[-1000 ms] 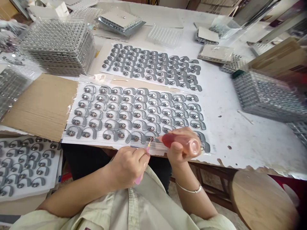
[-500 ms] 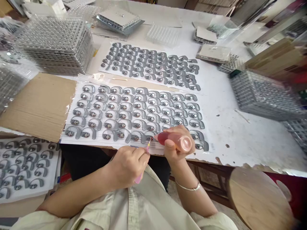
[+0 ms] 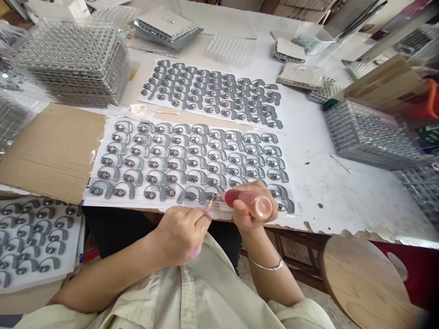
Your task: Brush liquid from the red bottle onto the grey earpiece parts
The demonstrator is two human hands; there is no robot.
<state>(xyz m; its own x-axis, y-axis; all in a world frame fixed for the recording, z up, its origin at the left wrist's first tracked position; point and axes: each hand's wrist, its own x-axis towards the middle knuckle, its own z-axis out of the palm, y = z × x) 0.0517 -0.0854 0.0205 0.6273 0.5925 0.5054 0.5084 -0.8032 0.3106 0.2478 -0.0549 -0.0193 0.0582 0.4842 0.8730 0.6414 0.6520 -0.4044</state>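
Note:
My left hand (image 3: 181,233) is closed around a thin pink tool with a narrow yellowish tip (image 3: 209,209); its pink end shows below the fist. That tip touches or hovers just over a grey hook-shaped piece with a round metal part (image 3: 214,194) in the front row. My right hand (image 3: 255,205) grips a clear squeeze bottle of reddish liquid (image 3: 245,201), tilted with its base toward me and its nozzle pointing left at the same piece. Similar hook pieces lie in rows on a plastic-covered white sheet (image 3: 89,201); my right hand hides a few.
A second sheet of pieces (image 3: 212,93) lies behind, a third (image 3: 32,237) lower left. Stacked clear trays stand at left (image 3: 75,64) and right (image 3: 370,132). Bare cardboard (image 3: 51,151) lies left, with a cotton swab (image 3: 168,113) behind the front sheet. A round wooden stool (image 3: 366,278) stands lower right.
The whole view has shifted slightly, so things appear a little farther left. Both hands keep their grips, and the tool tip and bottle nozzle remain at the same front-row piece.

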